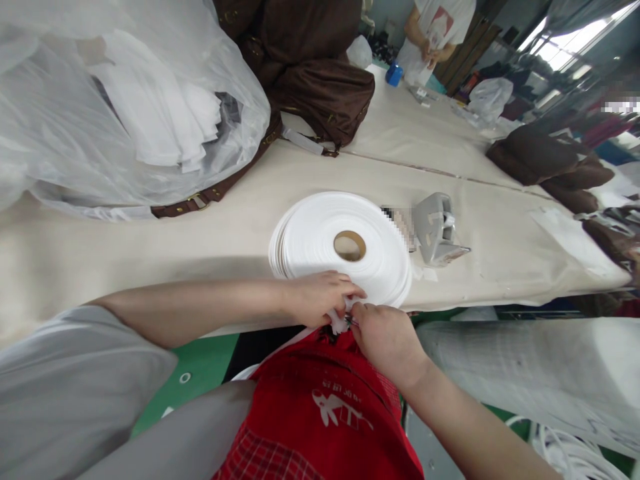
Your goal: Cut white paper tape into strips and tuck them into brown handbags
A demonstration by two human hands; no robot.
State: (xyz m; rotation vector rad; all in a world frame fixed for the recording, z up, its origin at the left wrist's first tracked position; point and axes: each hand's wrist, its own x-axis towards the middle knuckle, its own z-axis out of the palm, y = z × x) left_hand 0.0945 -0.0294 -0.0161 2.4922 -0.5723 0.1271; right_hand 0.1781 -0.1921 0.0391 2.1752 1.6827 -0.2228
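Note:
Close against my body, both hands work together at the front edge of the table. My left hand (323, 297) is closed, with its fingertips pinching a small crumpled white piece (340, 324), thin like paper or plastic. Touching the same spot, my right hand (384, 335) is closed around something small and partly metallic that its fingers mostly hide. Just beyond the hands lies a large flat roll of white tape (313, 230) with a brown cardboard core. A red apron (320, 380) with a white print spreads below the hands.
A grey tape dispenser (434, 230) stands right of the roll. Back left, a clear plastic bag (240, 143) holds white sheets beside brown bags (325, 100). More brown bags (540, 157) lie at right. Across the table stands a person (443, 27). A wrapped bundle (530, 367) sits below right.

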